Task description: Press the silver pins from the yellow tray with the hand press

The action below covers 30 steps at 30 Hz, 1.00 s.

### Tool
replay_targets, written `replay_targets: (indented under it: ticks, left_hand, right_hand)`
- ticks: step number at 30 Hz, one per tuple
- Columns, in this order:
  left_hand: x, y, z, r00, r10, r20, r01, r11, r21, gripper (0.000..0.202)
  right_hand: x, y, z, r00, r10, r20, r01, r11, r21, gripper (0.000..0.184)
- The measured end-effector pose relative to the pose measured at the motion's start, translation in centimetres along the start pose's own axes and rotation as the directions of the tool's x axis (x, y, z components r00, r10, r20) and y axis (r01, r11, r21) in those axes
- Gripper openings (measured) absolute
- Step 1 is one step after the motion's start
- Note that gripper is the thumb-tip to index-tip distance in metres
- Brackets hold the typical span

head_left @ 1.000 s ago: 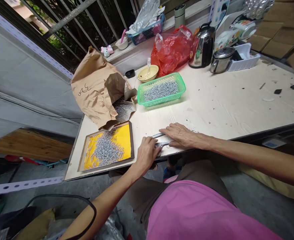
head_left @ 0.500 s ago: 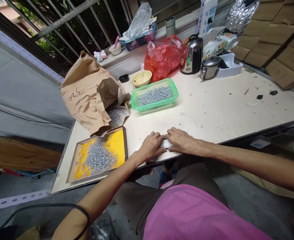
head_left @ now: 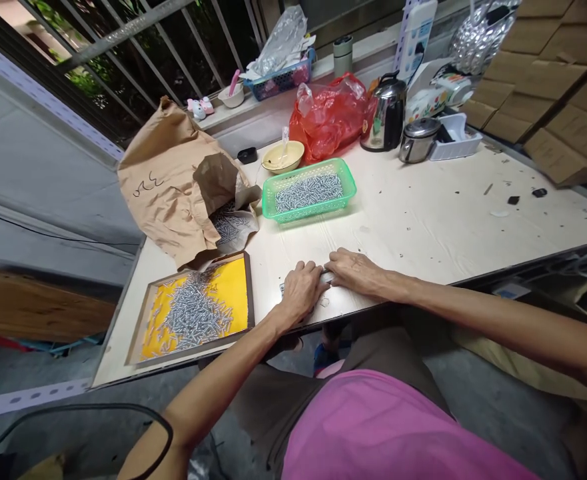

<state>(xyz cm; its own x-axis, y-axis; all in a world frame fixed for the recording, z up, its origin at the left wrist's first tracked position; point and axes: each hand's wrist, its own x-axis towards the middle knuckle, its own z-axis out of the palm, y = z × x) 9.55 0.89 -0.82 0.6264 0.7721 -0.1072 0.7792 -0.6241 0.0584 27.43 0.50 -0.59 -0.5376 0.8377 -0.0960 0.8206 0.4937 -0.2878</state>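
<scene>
At the table's front edge my left hand [head_left: 302,291] and my right hand [head_left: 354,269] are close together with fingers curled. Between them a narrow silvery-grey strip [head_left: 327,276] shows, gripped from both sides; most of it lies under my fingers, so its kind is unclear. A bit of shiny metal [head_left: 282,289] peeks out left of my left hand. Left of my hands, a shallow tray [head_left: 251,293] lined with yellow holds a heap of small silver screws [head_left: 198,313]. Beyond my hands, a green plastic basket [head_left: 309,217] contains more such pieces.
A torn brown paper bag [head_left: 163,193] with dark metal pieces lies behind the tray. Along the back are a yellow bowl [head_left: 283,159], a red plastic bag [head_left: 328,120], a kettle [head_left: 384,113], a steel pot [head_left: 418,141] and a white tray [head_left: 456,150]. Cardboard boxes [head_left: 563,87] stand at right.
My fingers have curled in more around the silvery strip, and less of it shows between them. My right hand has shifted slightly left and away from the table edge.
</scene>
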Motion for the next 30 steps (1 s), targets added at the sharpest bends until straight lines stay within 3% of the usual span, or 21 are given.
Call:
replay_targets:
  ticks: [4,9,15,18,21,23,27,30]
  left_hand:
    - [-1.9,1.6,1.6,0.985,-0.035,-0.167,0.023,0.997,-0.070,0.041]
    - [-4.4,4.7,4.0,0.958,0.033,-0.285,-0.098,0.972,-0.215,0.038]
    - [-5.2,5.8,4.3,0.958,0.006,-0.287,-0.112,0.928,-0.355,0.041]
    - [-5.1,5.8,4.3,0.955,0.004,-0.296,-0.124,0.913,-0.388,0.043]
    - [-5.2,6.0,4.8,0.961,-0.017,-0.276,-0.104,0.901,-0.420,0.044]
    - [-5.4,6.1,5.3,0.969,-0.032,-0.244,-0.081,0.895,-0.438,0.043]
    - [-5.8,6.0,6.2,0.970,-0.034,-0.239,-0.077,0.895,-0.440,0.047]
    - [-5.9,5.9,6.6,0.973,-0.018,-0.229,-0.090,0.888,-0.451,0.050]
  right_hand:
    - [0.4,2.6,0.1,0.989,-0.146,-0.017,0.147,0.984,0.098,0.042]
    - [1.9,3.8,0.7,0.994,-0.076,-0.082,0.079,0.997,0.026,0.024]
    - [4.3,2.7,-0.4,0.991,0.003,-0.136,-0.025,0.987,-0.158,0.020]
    - [4.9,-0.2,-1.1,0.991,-0.104,-0.087,0.083,0.973,-0.214,0.018]
    - [4.9,-4.3,-0.4,0.913,-0.407,-0.002,0.400,0.900,-0.172,0.013]
    - [5.0,-6.6,0.7,0.846,-0.532,0.047,0.531,0.829,-0.175,0.010]
    - [5.5,-8.2,2.4,0.772,-0.633,0.052,0.626,0.744,-0.235,0.013]
    - [5.5,-8.4,2.6,0.723,-0.689,0.042,0.685,0.709,-0.168,0.013]
